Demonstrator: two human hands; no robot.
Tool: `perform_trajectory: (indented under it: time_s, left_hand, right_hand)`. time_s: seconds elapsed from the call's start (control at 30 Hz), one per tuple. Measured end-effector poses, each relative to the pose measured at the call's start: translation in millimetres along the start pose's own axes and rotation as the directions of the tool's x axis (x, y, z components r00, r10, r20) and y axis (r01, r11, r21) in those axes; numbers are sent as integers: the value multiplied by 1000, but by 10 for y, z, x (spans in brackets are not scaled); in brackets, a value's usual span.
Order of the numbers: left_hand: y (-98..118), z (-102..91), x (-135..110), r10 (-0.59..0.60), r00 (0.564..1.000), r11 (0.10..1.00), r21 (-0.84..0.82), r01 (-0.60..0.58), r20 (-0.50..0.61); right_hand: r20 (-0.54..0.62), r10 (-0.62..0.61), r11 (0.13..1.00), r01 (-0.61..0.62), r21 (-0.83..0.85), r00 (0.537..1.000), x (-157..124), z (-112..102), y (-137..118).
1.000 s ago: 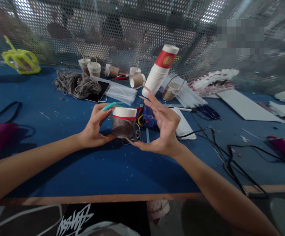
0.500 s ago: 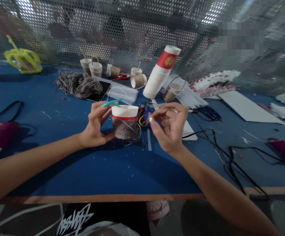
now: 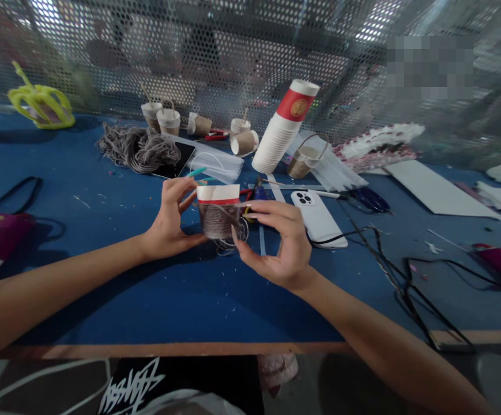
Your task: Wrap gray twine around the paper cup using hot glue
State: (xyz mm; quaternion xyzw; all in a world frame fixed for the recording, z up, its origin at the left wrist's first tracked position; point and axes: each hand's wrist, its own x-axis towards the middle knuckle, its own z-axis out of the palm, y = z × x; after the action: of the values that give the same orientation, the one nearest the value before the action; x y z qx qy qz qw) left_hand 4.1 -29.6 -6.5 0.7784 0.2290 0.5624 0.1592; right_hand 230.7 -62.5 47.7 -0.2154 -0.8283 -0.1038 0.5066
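A paper cup (image 3: 219,221) has a white and red rim above rows of grey-brown cord. My left hand (image 3: 173,222) is closed around its left side, thumb low and fingers near the rim, with teal tips showing at the fingers. On the right side of the cup, my right hand (image 3: 282,239) presses with its thumb in front and fingers bent by the upper edge. Loose loops of thin cord (image 3: 228,246) hang under the cup. Partly hidden behind the right fingers lie blue-handled pliers (image 3: 260,193).
Behind stand a tilted stack of paper cups (image 3: 278,129), a grey yarn bundle (image 3: 135,148) and several small cord-wrapped cups (image 3: 169,122). A white phone (image 3: 319,216) lies to the right beside black cables (image 3: 377,253). Purple devices (image 3: 2,242) sit at both sides.
My right hand has moved left and slightly down, from apart from the cup onto its right side. The white phone is now more exposed. My left hand still holds the cup.
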Motion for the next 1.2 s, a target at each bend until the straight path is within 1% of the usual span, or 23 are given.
perform_trajectory:
  time_s: [0.1,0.2,0.3,0.33,0.37,0.4,0.43,0.47,0.5,0.53,0.57,0.6,0.63,0.67,0.7,0.73,0.77,0.83,0.9,0.97,1.07,1.1,1.2]
  left_hand:
    - [-22,3,-1,25,999,1000,-7,-25,-27]
    - [-36,8,3,48,998,999,7,-48,-46]
    - [-41,16,11,44,996,998,40,-41,-71]
    - [-41,18,13,30,997,999,47,-26,-75]
    - [-42,19,14,15,997,999,49,-12,-70]
    - [-43,20,15,4,998,999,48,0,-63]
    - [-44,20,15,-3,999,999,46,6,-52]
    - [-44,19,15,-5,999,999,43,7,-43]
    - [-43,17,14,-4,999,999,41,6,-35]
    - [-40,15,13,-5,999,999,43,6,-32]
    - [-35,12,13,-7,999,999,49,8,-31]
    - [-27,8,13,-10,999,998,61,12,-31]
    - [-16,3,14,-13,999,997,77,16,-31]
    - [-3,-2,16,-18,999,995,98,20,-30]
    - [11,-7,18,-24,999,992,122,27,-26]
    - [25,-13,22,-29,999,989,146,32,-23]
    - [37,-17,26,-35,999,985,168,38,-20]
    - [54,-25,37,-43,999,979,201,46,-19]
    - [59,-28,47,-44,999,975,217,46,-14]
    - [58,-31,55,-39,999,975,219,40,-6]
    - [60,-36,58,-43,999,976,213,43,-2]
    - [63,-38,58,-50,999,976,212,49,0]
    - [69,-42,56,-57,998,979,199,53,18]
  right_hand:
    - [28,-28,1000,28,12,999,13,1,-12]
    - [13,-63,998,62,24,998,18,-21,-16]
    - [59,-82,992,76,101,995,0,-77,-17]
    - [77,-43,990,32,134,996,-3,-106,-5]
    - [79,41,986,-53,157,996,-1,-142,19]
    - [76,151,970,-162,181,986,12,-182,62]
    - [63,285,934,-292,207,956,36,-227,126]
    - [72,431,871,-435,228,899,71,-274,212]
    - [169,513,789,-540,294,841,113,-320,316]
    - [299,611,660,-680,320,733,159,-363,433]
    - [430,656,523,-784,334,621,203,-400,555]
    - [562,655,401,-863,308,505,240,-432,673]
    - [655,638,318,-913,255,406,267,-458,779]
    - [698,633,269,-941,206,334,281,-480,868]
    - [708,647,246,-957,155,281,284,-501,937]
    - [700,668,260,-961,99,253,277,-522,986]
    - [688,682,305,-951,42,249,262,-544,1018]
    - [683,674,460,-883,-90,282,217,-591,1047]
    - [702,634,620,-755,-211,324,162,-622,1053]
    - [703,619,714,-625,-316,351,108,-610,1043]
    - [701,614,768,-479,-425,363,57,-507,983]
    - [699,615,774,-452,-444,366,53,-463,953]
    - [649,641,765,-406,-499,410,75,-373,862]
